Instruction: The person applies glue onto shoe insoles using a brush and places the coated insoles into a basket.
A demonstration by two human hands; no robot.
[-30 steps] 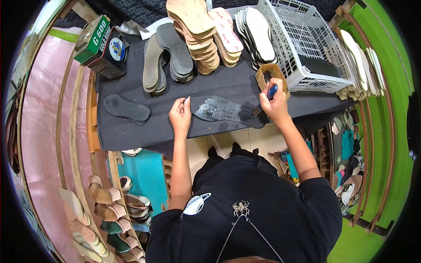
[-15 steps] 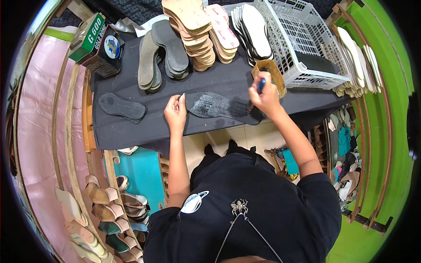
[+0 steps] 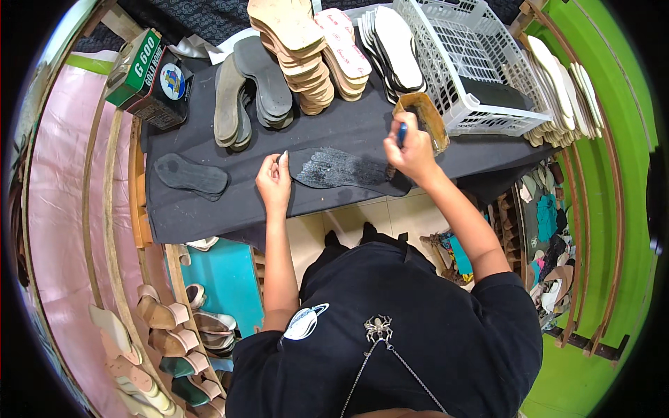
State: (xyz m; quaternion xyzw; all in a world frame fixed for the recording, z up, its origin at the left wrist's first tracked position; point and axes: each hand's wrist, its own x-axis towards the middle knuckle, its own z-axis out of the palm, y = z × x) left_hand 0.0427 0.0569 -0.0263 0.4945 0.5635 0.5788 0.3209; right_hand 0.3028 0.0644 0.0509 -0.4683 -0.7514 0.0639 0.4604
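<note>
Left hand (image 3: 274, 182) at sole (image 3: 334, 168), right (image 3: 416, 155) around brush (image 3: 402, 134)

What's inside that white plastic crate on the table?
Inside the white crate, a dark flat piece lies at the near end. The crate's near wall seems to hide the piece's nearest edge; anything beneath it is covered, so I can't tell.

Compared with a second ago, the right hand (image 3: 414, 155) sits farther left — it covers less of the yellowish container (image 3: 436, 125), so more of that container's inside shows. The blue-handled brush (image 3: 402, 134) in its grip now stands steeper, where it slants well over to the right before. On the dark insole (image 3: 334, 167), the bright gloss reaches less far toward the brush — that stretch looks duller and darker.
</note>
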